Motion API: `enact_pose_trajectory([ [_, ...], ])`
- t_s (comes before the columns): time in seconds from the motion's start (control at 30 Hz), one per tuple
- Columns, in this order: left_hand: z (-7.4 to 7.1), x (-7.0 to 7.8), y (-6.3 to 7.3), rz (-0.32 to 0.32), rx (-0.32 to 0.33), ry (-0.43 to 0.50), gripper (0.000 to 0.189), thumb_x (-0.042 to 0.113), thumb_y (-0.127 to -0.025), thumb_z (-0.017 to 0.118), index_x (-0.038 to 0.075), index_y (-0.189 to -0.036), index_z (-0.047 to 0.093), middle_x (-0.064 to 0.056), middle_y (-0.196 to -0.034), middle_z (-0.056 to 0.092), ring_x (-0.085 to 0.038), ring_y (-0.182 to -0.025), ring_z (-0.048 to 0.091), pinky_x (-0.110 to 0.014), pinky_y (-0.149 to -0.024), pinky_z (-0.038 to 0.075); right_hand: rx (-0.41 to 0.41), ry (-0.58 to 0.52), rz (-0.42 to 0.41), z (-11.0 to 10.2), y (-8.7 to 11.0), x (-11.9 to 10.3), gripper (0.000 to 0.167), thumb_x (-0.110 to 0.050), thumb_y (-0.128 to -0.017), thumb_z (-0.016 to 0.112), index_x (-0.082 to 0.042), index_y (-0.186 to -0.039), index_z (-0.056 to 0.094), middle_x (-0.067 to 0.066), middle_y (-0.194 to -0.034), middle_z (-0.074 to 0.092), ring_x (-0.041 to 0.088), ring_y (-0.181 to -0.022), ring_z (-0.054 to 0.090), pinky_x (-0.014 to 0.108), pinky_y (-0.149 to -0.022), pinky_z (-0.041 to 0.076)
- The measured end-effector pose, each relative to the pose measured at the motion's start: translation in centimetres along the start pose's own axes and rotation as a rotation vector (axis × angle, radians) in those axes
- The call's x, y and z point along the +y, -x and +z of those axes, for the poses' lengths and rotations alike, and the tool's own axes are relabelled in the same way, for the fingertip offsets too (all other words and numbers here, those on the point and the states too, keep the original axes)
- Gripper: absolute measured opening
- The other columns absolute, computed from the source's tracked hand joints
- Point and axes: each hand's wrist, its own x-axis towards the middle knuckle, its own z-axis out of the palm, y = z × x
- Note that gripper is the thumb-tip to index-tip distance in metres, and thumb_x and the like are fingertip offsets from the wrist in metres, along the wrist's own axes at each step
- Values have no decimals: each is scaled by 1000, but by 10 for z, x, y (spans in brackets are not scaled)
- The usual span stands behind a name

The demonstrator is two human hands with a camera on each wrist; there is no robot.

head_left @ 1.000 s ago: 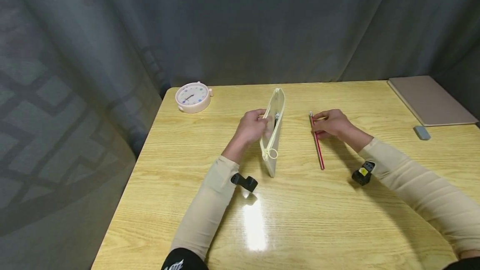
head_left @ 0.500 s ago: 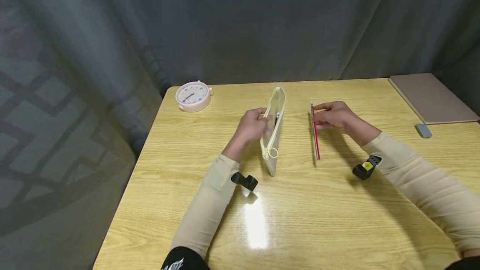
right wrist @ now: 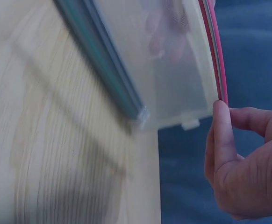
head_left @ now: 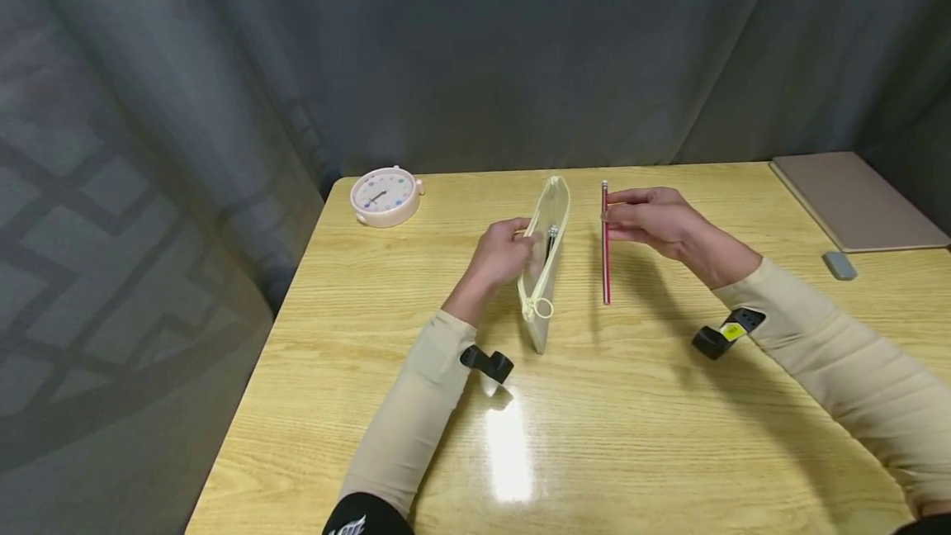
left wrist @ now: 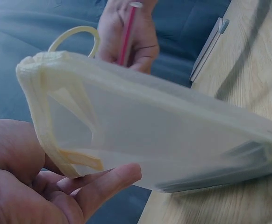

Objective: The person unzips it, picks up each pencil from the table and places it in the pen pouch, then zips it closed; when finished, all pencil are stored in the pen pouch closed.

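My left hand (head_left: 500, 254) grips one side of a translucent zip pouch (left wrist: 126, 116) with pale yellow trim. The pouch stands on edge above the wooden table, its mouth spread and facing up, a ring pull (head_left: 545, 308) at the near end. Dark pencils (right wrist: 108, 60) lie along its bottom, showing through the wall in both wrist views. To the pouch's right, my right hand (head_left: 657, 221) pinches a red-and-silver striped pencil (head_left: 606, 267) near its far end between thumb and fingers. That pencil is raised off the table, its shadow falling below.
A pink round clock (head_left: 385, 196) lies at the table's back left. At the back right are a mauve notebook (head_left: 858, 201) and a small grey eraser-like block (head_left: 839, 265). Grey curtains (head_left: 520, 56) hang behind the table (head_left: 357, 304) and along its left side.
My right hand has lifted the striped pencil from the table and carried it left toward the pouch, turning it straighter. My left hand and the pouch have stayed nearly still.
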Motion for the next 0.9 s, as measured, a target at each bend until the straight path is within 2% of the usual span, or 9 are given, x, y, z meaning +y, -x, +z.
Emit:
enact_pose_trajectory([
  [0.23,1,2,0,-4,-6,19,37,13,-108,54,1,-142,60,-24,-107,74,-36,-92,73,-30,-70,61,18,-112,-16,23,6,-11,58,4,-101,55,12,-153,29,-3,-86,69,6,-76,71,19,-75,61],
  [0.33,2,2,-1,0,-4,14,37,12,-108,54,0,-142,60,-24,-105,74,-37,-92,73,-30,-70,61,33,-128,-38,35,7,-15,58,4,-101,56,12,-152,31,-3,-87,69,6,-77,71,19,-76,61],
  [0.57,3,2,-2,-8,3,3,37,12,-107,55,1,-142,60,-19,-96,75,-25,-77,71,-28,-66,60,43,-128,-60,55,8,-20,59,2,-101,57,12,-154,32,-3,-90,69,7,-78,72,19,-78,61],
  [0.8,5,2,-2,15,-5,7,39,11,-106,56,-1,-143,58,-21,-105,76,-18,-69,70,-24,-62,57,70,-176,-83,66,5,-23,56,4,-100,56,13,-152,36,3,-97,67,7,-77,72,17,-76,60],
  [0.9,5,2,-2,29,-7,-3,40,12,-106,55,-2,-144,58,-22,-105,76,-13,-65,65,-22,-58,54,97,-187,-97,67,3,-23,54,6,-100,56,14,-150,37,1,-94,68,6,-76,71,17,-74,60],
])
